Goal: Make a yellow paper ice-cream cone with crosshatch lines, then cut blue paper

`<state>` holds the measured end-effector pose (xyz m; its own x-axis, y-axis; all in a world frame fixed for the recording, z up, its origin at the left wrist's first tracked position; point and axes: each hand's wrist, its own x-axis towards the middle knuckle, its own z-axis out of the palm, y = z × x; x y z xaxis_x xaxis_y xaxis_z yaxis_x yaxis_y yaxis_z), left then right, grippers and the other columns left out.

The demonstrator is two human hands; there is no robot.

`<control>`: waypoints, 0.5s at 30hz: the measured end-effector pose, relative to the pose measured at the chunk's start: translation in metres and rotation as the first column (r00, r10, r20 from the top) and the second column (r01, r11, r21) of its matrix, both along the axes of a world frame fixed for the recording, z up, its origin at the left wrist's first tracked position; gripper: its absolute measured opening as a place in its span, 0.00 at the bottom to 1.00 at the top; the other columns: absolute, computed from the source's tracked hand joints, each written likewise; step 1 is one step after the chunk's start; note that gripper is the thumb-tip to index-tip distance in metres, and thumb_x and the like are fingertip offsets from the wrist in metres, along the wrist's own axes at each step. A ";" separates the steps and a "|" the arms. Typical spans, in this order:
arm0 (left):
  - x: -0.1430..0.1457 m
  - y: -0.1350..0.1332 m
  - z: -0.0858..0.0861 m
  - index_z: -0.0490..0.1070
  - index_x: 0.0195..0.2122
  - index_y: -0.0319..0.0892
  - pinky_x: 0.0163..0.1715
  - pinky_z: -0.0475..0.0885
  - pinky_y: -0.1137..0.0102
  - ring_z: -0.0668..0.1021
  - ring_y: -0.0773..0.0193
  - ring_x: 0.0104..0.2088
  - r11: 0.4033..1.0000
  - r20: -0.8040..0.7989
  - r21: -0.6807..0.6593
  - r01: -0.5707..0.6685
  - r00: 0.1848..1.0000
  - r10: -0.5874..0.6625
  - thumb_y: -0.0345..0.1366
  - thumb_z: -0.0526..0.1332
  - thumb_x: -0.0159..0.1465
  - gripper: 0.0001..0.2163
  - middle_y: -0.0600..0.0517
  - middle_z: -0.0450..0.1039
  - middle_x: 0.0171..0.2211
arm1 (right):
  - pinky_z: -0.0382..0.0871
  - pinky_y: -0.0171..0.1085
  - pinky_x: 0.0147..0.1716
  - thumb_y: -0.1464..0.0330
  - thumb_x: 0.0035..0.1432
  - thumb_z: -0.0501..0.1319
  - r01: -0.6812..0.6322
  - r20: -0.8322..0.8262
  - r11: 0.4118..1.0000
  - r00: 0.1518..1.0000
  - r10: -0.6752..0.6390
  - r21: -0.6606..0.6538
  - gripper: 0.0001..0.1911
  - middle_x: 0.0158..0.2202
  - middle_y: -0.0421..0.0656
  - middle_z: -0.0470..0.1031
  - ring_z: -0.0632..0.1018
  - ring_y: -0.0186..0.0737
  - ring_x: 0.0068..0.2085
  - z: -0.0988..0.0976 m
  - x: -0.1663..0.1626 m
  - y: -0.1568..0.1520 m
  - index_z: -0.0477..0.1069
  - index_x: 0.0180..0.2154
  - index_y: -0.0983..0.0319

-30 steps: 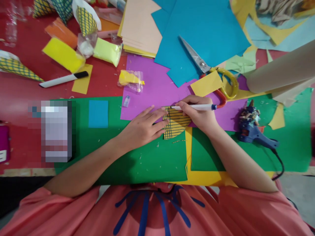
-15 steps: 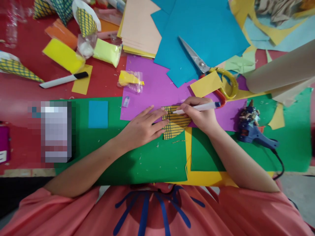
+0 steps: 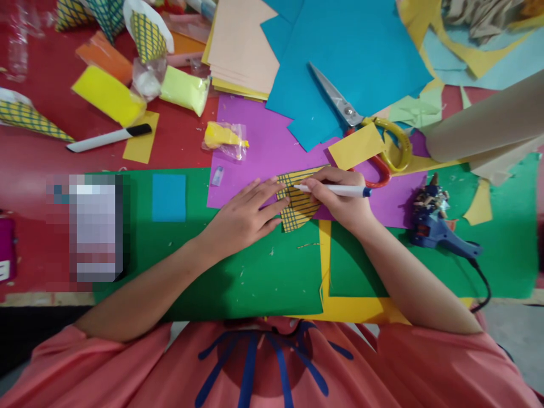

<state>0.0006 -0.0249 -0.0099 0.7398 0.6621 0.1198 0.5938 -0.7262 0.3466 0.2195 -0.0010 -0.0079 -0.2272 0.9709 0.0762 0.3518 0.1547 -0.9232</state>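
My right hand [image 3: 342, 198] is closed around a white marker [image 3: 351, 191] with a dark blue end. The marker's tip touches a yellow piece of paper [image 3: 297, 212] drawn with dark lines, crossed into a grid at its left and running one way at its right. My left hand [image 3: 242, 218] lies flat with fingers spread, its fingertips on the paper's left edge. Part of the paper is hidden under my right hand. Beneath lie a purple sheet [image 3: 263, 147] and a green sheet [image 3: 255, 283].
Scissors [image 3: 351, 116] with red and yellow handles lie beyond my right hand, partly under a yellow strip [image 3: 356, 145]. A blue glue gun [image 3: 437, 232] with a cord rests at right. Clay packets [image 3: 108, 95], a black-capped marker [image 3: 108, 139] and a blue square [image 3: 169, 197] lie at left.
The lined yellow paper has turned slightly and shifted a little up and left. My right hand and the marker have moved slightly left and the marker lies flatter.
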 end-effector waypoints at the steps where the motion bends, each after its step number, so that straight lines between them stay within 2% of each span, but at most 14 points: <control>1: 0.000 0.000 0.000 0.66 0.54 0.38 0.61 0.60 0.54 0.63 0.52 0.62 1.000 0.002 0.005 0.001 1.000 -0.001 0.34 0.54 0.66 0.16 0.41 0.63 0.58 | 0.61 0.32 0.24 0.64 0.56 0.60 -0.002 0.006 1.000 1.000 0.002 -0.001 0.11 0.22 0.39 0.72 0.70 0.30 0.24 -0.001 0.000 0.000 0.73 0.26 0.63; 7: 0.000 0.000 -0.002 0.66 0.53 0.39 0.61 0.61 0.54 0.64 0.52 0.62 1.000 0.011 0.011 0.000 1.000 0.000 0.34 0.54 0.66 0.15 0.41 0.64 0.58 | 0.61 0.31 0.23 0.65 0.56 0.61 -0.015 0.039 1.000 0.999 0.015 0.005 0.10 0.22 0.39 0.72 0.70 0.29 0.23 -0.002 0.001 0.001 0.74 0.27 0.65; 15: 0.000 0.000 -0.002 0.66 0.54 0.39 0.61 0.61 0.54 0.64 0.53 0.62 1.000 -0.001 0.022 -0.006 1.000 0.006 0.35 0.54 0.66 0.16 0.41 0.63 0.58 | 0.57 0.31 0.20 0.69 0.53 0.59 -0.036 0.027 0.999 0.999 0.037 -0.029 0.11 0.17 0.37 0.68 0.66 0.28 0.20 0.004 0.001 0.001 0.70 0.20 0.64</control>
